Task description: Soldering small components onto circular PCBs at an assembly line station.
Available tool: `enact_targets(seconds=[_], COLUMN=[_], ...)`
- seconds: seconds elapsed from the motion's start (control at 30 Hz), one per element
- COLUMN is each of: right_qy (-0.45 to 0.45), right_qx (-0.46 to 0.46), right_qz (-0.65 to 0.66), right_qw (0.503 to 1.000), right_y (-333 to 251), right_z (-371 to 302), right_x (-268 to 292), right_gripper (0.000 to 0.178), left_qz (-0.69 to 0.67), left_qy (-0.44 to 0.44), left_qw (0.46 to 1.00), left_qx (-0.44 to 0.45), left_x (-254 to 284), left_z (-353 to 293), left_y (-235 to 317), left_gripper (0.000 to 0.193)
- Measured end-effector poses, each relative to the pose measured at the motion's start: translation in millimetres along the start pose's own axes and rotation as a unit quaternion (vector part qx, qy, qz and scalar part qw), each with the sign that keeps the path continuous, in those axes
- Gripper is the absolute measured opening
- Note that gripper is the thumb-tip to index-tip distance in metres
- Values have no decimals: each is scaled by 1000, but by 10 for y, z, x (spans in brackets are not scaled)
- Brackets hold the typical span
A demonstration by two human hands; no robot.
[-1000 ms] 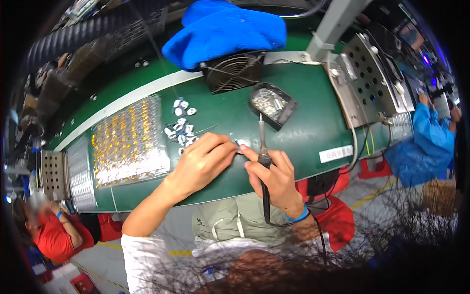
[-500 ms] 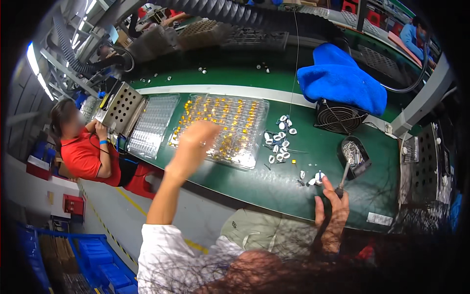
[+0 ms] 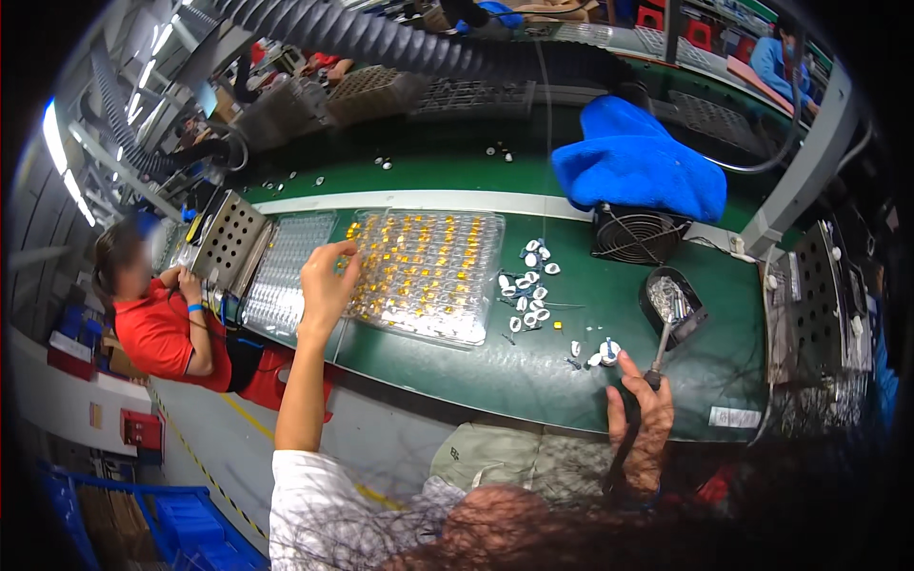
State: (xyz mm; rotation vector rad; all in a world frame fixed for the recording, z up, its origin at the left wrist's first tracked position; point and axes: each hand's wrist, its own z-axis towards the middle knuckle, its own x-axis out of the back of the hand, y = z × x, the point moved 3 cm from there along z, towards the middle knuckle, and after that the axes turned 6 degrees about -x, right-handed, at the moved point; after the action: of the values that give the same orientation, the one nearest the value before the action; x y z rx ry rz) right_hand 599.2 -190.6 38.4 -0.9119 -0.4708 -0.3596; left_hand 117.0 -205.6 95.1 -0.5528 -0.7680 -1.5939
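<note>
My left hand (image 3: pixel 328 287) is over the left edge of a clear plastic tray (image 3: pixel 490 271), which holds rows of small yellow-orange parts (image 3: pixel 447 249). Its thumb and fingertips are bent together in a pinch; whatever may lie between them is too small to make out. At the right, my right hand (image 3: pixel 644 404) holds a corded tool (image 3: pixel 659 356) with a dark handle and a straight metal shaft, like a soldering iron. The shaft points at a black box (image 3: pixel 700 319) of small silvery pieces. Just beyond the index fingertip sits a round white part (image 3: pixel 610 353).
Several white and dark pieces (image 3: pixel 522 303) lie between tray and box, near one yellow part (image 3: pixel 558 325). Behind them stands a black fan (image 3: pixel 636 234) under a blue cloth (image 3: pixel 647 162). Another clear tray (image 3: pixel 290 271) is at left, beside a person in red (image 3: pixel 162 324).
My left hand has moved left from above the middle of the tray to its left edge. The right hand stays near the white part with the tool. The view has shifted slightly.
</note>
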Motion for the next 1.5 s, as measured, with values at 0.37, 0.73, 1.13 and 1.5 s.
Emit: enact_targets(seconds=[0.37, 0.73, 1.13, 1.5], right_qy=[-8, 61, 47, 29], right_qx=[45, 75, 64, 55], right_qz=[23, 31, -19, -42], right_qw=[999, 995, 997, 997], right_y=[-131, 52, 50, 26], right_z=[80, -194, -212, -209], right_x=[176, 366, 288, 285], right_gripper=[42, 42, 46, 48], left_qz=[-603, -606, -575, -573], left_qy=[-200, -330, -331, -333], left_qw=[772, 721, 748, 748], left_qx=[8, 63, 27, 32], left_x=[-593, -1179, -1193, -1208], left_z=[372, 150, 129, 114], left_y=[1998, 2594, 2693, 2684], left_gripper=[16, 16, 18, 18])
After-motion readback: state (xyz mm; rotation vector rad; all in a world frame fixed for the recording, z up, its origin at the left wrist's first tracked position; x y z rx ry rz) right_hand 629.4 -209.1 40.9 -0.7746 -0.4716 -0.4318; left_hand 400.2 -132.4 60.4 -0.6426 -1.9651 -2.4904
